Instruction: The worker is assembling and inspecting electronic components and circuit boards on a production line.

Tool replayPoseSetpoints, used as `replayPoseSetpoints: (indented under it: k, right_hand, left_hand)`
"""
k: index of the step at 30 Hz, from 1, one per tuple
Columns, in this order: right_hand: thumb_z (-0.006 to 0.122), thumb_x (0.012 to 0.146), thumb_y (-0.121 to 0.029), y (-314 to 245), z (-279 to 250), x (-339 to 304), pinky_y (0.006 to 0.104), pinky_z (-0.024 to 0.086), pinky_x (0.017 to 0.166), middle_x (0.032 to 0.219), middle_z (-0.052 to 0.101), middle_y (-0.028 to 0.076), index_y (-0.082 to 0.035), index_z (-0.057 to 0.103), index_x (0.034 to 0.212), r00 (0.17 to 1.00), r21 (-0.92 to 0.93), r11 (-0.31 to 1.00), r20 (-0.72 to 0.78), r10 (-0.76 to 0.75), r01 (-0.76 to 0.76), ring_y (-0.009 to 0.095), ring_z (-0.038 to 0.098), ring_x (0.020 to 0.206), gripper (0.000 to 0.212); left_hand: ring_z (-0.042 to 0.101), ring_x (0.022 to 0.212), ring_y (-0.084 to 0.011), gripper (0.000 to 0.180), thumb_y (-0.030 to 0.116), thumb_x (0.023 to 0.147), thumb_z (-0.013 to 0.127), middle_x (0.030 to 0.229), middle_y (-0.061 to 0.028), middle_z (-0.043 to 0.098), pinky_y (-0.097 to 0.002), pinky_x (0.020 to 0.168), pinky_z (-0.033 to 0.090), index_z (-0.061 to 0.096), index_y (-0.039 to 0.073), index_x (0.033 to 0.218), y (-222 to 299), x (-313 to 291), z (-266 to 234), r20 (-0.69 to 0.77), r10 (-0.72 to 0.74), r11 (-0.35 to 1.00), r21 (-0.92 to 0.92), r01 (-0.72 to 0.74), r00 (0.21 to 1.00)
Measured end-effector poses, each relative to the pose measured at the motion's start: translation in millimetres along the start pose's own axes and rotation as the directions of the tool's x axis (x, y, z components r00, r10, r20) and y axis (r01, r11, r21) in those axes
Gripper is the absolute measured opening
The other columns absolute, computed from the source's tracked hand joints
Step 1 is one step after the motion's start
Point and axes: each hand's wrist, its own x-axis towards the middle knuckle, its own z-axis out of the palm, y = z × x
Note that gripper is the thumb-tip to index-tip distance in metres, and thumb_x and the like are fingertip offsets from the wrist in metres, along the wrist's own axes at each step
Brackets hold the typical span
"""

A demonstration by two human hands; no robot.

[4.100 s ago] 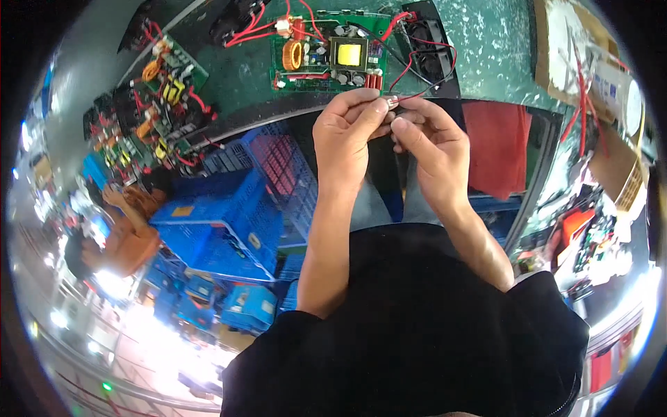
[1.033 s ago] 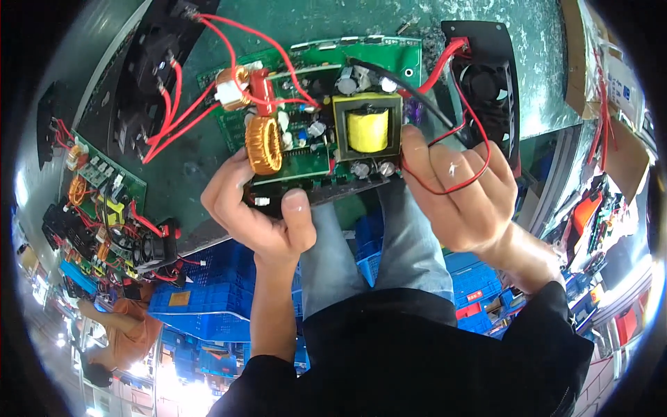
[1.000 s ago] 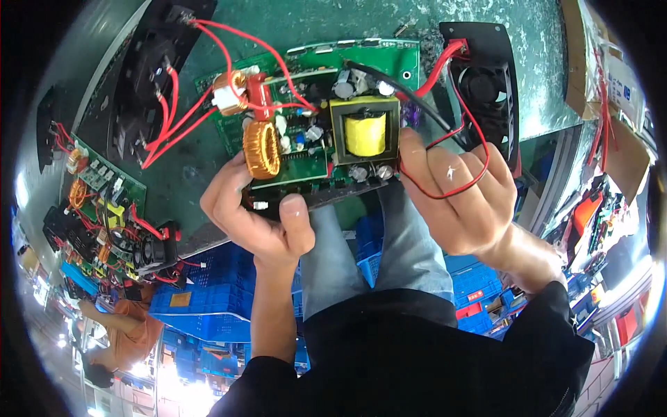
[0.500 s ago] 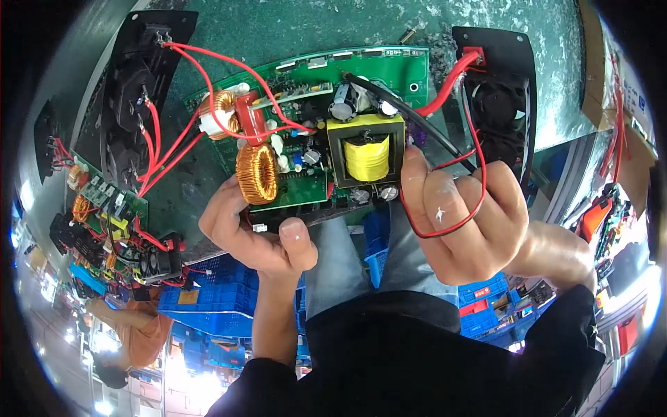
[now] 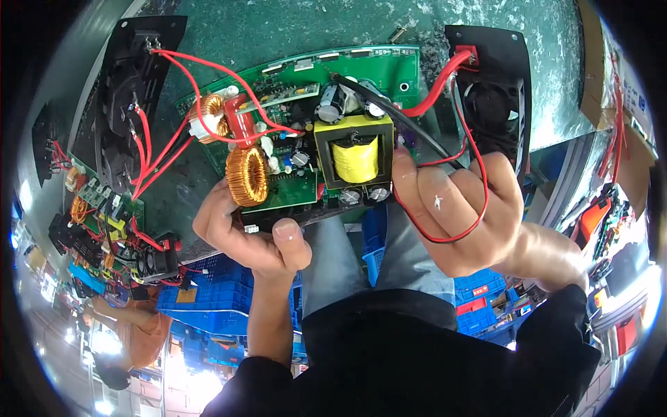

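A green circuit board (image 5: 368,71) lies tilted on the bench in front of me, crowded with parts. On it stand a yellow transformer (image 5: 356,161) and a copper-wound toroid coil (image 5: 246,176). My left hand (image 5: 253,240) is curled under the near left edge, thumb raised, a small white connector beside its fingers. At the near right edge my right hand (image 5: 462,208) closes on the board beside the transformer, its fingertips partly hidden. A thin red and black wire pair (image 5: 445,240) loops over its fingers. Red wires join the board to a black end panel (image 5: 117,104) and a black fan panel (image 5: 490,104).
A second wired board (image 5: 104,198) with its panels sits at the far left. Blue crates (image 5: 208,295) stand below the bench edge. Cardboard (image 5: 594,62) is at the right, near more wired parts (image 5: 601,222). Another person (image 5: 135,333) is at lower left.
The board, both panels and my two hands have shifted slightly to the left together. My grip looks the same.
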Motion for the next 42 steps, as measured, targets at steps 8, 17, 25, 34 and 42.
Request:
replayPoseSetpoints:
  k: [8,17,25,34,42]
  right_hand:
    - [0.065,0.049,-0.007,0,0,-9,0.027,0.028,0.052,0.072,0.047,0.0,0.004,0.071,0.087,0.99,0.057,0.992,0.08,-0.119,0.115,0.009,0.04,0.051,0.04]
    - [0.067,0.054,-0.01,3,-13,-6,0.0267,0.033,0.054,0.08,0.052,0.003,0.006,0.07,0.093,0.975,0.098,0.99,0.19,-0.116,0.099,0.01,0.044,0.055,0.043]
    - [0.07,0.073,0.003,-45,-48,-48,0.0314,0.048,0.058,0.081,0.063,0.01,0.001,0.068,0.094,0.857,0.313,0.801,0.11,0.503,-0.51,0.02,0.059,0.063,0.021]
    - [0.072,0.082,-0.012,-82,-22,-13,0.027,0.051,0.064,0.088,0.063,0.008,0.0,0.063,0.108,0.347,0.586,0.175,0.196,0.917,-0.792,0.014,0.062,0.075,0.03]
    - [0.073,0.077,-0.018,-67,-26,4,0.0344,0.051,0.065,0.078,0.067,0.012,-0.004,0.074,0.088,0.382,0.636,0.301,-0.01,0.924,-0.71,0.025,0.066,0.069,0.018]
  left_hand:
    - [0.047,0.1,-0.0274,0.059,0.044,0.091,0.052,0.11,-0.017,0.039,-0.0388,0.086,0.043,0.04,-0.008,0.116,4,1,2,-0.011,-0.027,0.998,0.057,0.028,1.0]
    - [0.044,0.103,-0.0269,0.055,0.037,0.091,0.052,0.112,-0.0178,0.039,-0.0392,0.088,0.04,0.04,-0.009,0.119,3,3,3,0.0,0.017,0.998,0.053,-0.017,1.0]
    - [0.043,0.107,-0.0331,0.055,0.026,0.087,0.061,0.118,-0.023,0.045,-0.0421,0.094,0.036,0.04,-0.008,0.124,7,1,-7,0.036,-0.017,0.999,0.051,0.015,0.999]
    - [0.059,0.072,-0.0269,0.006,0.009,0.083,0.066,0.077,-0.0079,0.06,-0.0374,0.069,0.046,0.062,0.006,0.086,82,5,-43,0.143,-0.124,0.984,-0.11,0.14,0.982]
    - [0.064,0.088,-0.0373,0.031,0.018,0.081,0.067,0.093,-0.0209,0.066,-0.0432,0.077,0.05,0.06,-0.002,0.105,132,-16,3,0.552,-0.394,0.885,0.012,0.466,0.735]
